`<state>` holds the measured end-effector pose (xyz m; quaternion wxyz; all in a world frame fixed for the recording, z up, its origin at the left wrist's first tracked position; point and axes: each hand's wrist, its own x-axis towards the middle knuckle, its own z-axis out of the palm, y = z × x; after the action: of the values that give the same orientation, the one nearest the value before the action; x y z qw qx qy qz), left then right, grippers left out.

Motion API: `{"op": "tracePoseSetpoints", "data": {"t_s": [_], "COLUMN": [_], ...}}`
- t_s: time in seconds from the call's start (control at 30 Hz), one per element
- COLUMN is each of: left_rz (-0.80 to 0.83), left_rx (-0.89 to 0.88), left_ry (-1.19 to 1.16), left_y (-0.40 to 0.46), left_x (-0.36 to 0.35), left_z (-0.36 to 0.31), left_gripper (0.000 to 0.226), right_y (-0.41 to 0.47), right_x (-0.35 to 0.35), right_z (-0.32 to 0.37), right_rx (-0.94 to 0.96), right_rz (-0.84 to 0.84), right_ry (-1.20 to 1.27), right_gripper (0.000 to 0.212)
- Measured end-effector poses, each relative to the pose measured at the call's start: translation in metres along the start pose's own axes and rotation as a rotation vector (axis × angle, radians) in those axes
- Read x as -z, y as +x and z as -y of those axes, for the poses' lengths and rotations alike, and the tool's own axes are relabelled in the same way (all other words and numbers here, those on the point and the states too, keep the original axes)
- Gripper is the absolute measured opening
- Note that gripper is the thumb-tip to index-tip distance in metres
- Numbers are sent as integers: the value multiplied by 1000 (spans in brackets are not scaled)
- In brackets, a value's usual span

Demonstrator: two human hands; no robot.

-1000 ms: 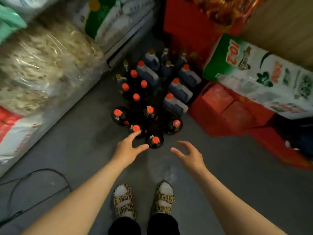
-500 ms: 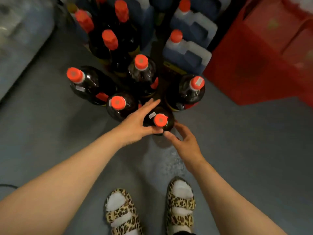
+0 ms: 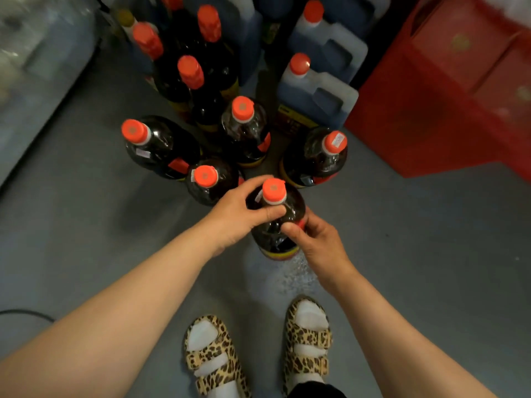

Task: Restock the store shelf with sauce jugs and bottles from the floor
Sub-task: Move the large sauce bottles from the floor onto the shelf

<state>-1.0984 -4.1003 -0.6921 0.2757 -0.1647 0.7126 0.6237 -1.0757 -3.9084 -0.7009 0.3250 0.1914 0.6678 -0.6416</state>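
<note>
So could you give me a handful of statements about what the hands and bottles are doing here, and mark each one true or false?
1. Both hands grip the nearest dark round plastic bottle with the orange cap. True.
2. The left hand grips near the neck. True.
3. The right hand rests on the red crate. False: it holds the bottle's side.
4. The square dark jugs have blue caps. False: orange.
5. The person is barefoot. False: leopard-print sandals over white socks.

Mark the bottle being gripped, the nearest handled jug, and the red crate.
Gripped bottle (image 3: pixel 274 190): head view, on its orange cap.
Nearest handled jug (image 3: pixel 324 102): head view, on its handle recess.
Red crate (image 3: pixel 425 122): head view, on its near side wall.
</note>
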Motion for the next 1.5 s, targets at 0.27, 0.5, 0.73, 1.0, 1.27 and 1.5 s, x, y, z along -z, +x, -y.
{"op": "tracePoseSetpoints", "data": {"t_s": [0.27, 0.5, 0.73, 1.0, 1.27, 1.5], "left_rz": [-45, -1, -20, -629, -1044, -1265], "left_rx": [100, 120, -150, -387, -537, -572], "left_ry": [-26, -12, -48, -257, -253, -213], "left_y": [-123, -255, -395, -520, -614, -656], "left_x": [0, 47, 113, 201, 318, 394], "left_z": [-96, -252, -377, -461, -538, -577], "left_gripper": [62, 61, 105, 104, 94, 98], "right_y": [-121, -241, -331, -404, -438, -416], "right_x": [0, -24, -82, -222, -343, -448], "right_z": [105, 274, 454, 596, 648, 669], "right_rx": [-132, -126, 13, 262, 753, 1004], "right_rz": [47, 224, 500, 763, 897, 946], "right_ry": [-72, -231, -330, -449, -492, -648], "right_gripper": [45, 73, 69, 104, 89, 115]}}
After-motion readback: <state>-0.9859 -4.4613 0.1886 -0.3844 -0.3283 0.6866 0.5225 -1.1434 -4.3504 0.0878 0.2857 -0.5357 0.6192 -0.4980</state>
